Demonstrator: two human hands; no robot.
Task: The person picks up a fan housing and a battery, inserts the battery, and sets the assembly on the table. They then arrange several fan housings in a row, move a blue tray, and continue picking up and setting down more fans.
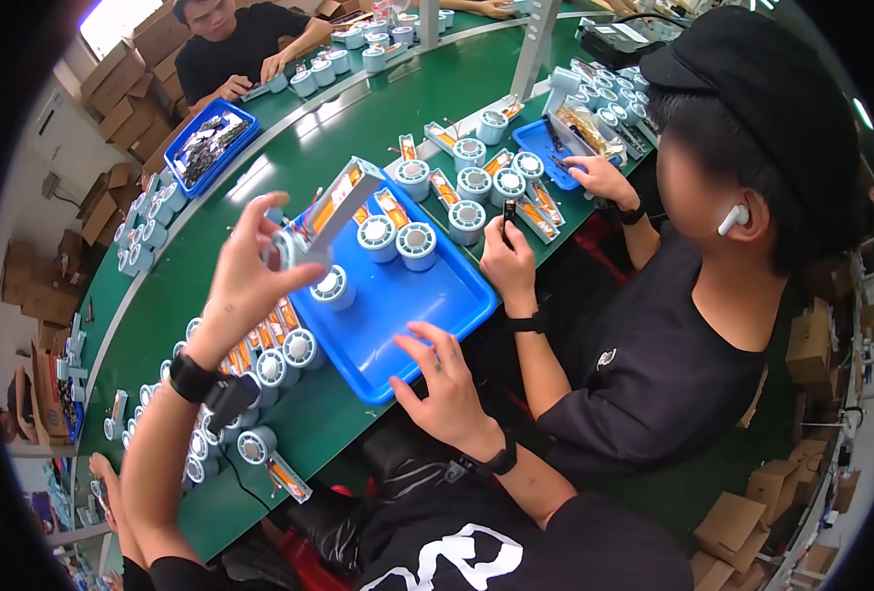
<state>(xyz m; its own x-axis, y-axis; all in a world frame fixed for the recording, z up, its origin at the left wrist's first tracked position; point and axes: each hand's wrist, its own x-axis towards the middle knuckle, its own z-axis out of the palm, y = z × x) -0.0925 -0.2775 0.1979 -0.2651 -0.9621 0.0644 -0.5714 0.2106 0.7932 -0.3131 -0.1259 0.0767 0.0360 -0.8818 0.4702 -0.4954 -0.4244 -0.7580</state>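
My left hand is raised over the left side of a blue tray, its thumb and fingers curled round a light-blue fan housing. Motion blurs that piece, and its far end is hard to make out. Above the tray's near edge, my right hand is empty, with fingers apart. Inside the tray lie a few more round-headed fan housings, their handles showing orange parts. One housing sits just below my left hand.
Several fan housings crowd the green table left of the tray; others stand beyond it. At right, a co-worker's hand holds a small black tool; the other hand reaches to a small blue tray. A metal post rises behind.
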